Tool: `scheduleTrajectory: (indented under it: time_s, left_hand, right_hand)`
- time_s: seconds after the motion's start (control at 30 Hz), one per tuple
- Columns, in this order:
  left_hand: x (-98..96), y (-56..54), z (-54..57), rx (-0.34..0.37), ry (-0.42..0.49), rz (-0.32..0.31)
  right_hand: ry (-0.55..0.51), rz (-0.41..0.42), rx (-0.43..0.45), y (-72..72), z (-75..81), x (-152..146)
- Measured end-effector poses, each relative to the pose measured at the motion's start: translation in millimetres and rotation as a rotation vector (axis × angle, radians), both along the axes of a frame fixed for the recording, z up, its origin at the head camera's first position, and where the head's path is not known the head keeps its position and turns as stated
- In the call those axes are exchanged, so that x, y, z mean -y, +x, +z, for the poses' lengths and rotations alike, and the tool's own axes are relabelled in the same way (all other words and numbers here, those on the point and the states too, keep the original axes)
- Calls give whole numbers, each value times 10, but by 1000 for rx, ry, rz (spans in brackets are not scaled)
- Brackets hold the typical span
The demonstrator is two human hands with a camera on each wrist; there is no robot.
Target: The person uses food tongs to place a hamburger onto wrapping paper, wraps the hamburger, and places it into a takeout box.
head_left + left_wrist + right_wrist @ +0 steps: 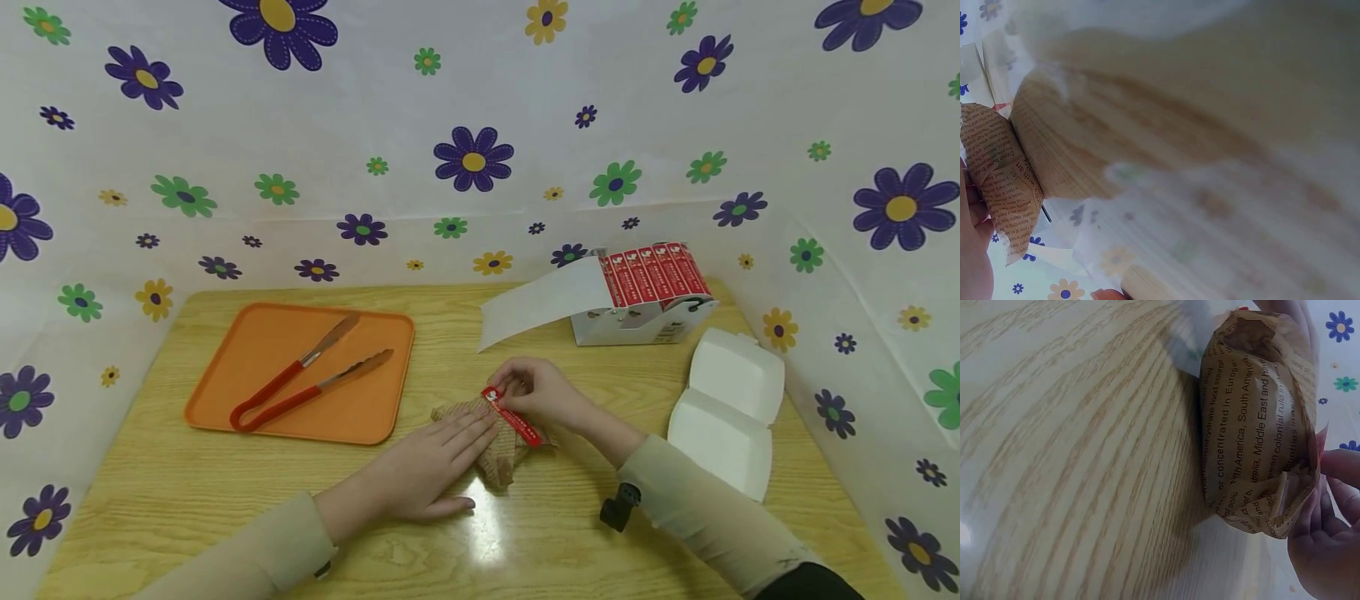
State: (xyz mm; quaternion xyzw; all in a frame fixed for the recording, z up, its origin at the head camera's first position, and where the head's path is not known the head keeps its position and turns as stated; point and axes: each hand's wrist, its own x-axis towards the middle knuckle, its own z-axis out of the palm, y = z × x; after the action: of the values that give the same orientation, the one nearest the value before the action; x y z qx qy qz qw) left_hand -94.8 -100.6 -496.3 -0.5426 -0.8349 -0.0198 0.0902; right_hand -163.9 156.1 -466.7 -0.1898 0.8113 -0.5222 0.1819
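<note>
A parcel wrapped in brown printed paper lies on the table in front of me, its ends folded and crumpled. My left hand rests on its left side with straight fingers. Across the top runs a red label strip with white print. My right hand pinches the far end of this strip between thumb and finger. In the right wrist view the lettered side of the paper parcel faces the camera, and the right hand is at its edge. What the paper wraps is hidden.
On the left, red-handled tongs lie on an orange tray. A dispenser box with red labels and a hanging white backing strip stands at the back right. An opened white foam container is at the right edge.
</note>
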Motion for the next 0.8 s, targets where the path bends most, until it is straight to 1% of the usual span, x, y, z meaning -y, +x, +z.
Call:
scheduleTrajectory:
  time_s: [0.13,0.23,0.37,0.43,0.53,0.6,0.67,0.73,0.8]
  left_hand:
    - [1,3,-2,-8,-8,2]
    - [-2,6,-4,-11,-12,5]
    - [-8,8,-2,-13,-13,8]
    - [-11,6,-3,-11,-15,8]
    - [-17,6,-2,-4,-16,6]
    - [-17,8,2,-2,-19,7]
    - [-14,12,6,-2,-21,10]
    - [-12,13,8,-4,-23,12]
    - [-9,15,5,-1,-22,12]
  right_hand:
    - [70,16,-122,37,17,19]
    - [158,22,-229,66,42,23]
    - [261,15,-336,96,60,9]
    - [285,12,-398,108,54,-4]
    - [289,28,-538,133,49,-27]
    - [279,72,-648,152,49,-40]
    - [294,138,-751,171,43,-52]
    - [333,209,-829,193,24,-68]
    - [394,268,-879,216,-12,-92]
